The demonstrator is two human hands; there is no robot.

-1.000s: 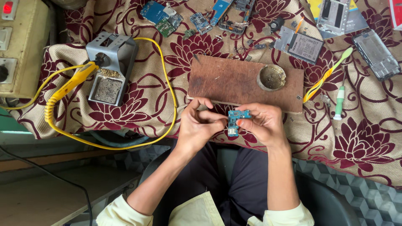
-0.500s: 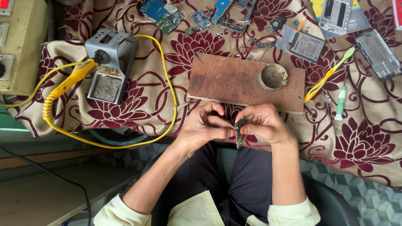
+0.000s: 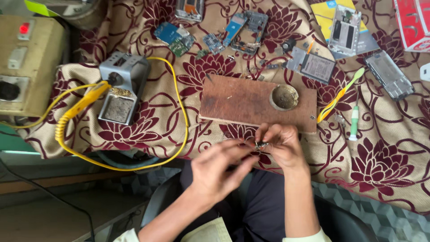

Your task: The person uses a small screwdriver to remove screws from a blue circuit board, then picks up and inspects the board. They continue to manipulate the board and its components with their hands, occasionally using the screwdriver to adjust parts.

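We see the desk [image 3: 385, 179] under its floral cloth, with the wooden board [image 3: 251, 101] and grey soldering stand [image 3: 123, 85]; our left hand [image 3: 221, 170] hovers blurred, fingers loosely spread, holding nothing; our right hand [image 3: 280, 145] pinches a small circuit part [image 3: 260, 144] above the desk edge; we judge inspection underway, needing steadier fingers

The board [image 3: 244, 101] is matt, scuffed brown wood, lying on woven cloth [image 3: 380, 170] with a dull floral print. Left of the board, the stand [image 3: 122, 85] is grey, worn metal, and its cord [image 3: 181, 116] is smooth yellow plastic. On the board's right end, the tin [image 3: 284, 97] looks like tarnished metal.
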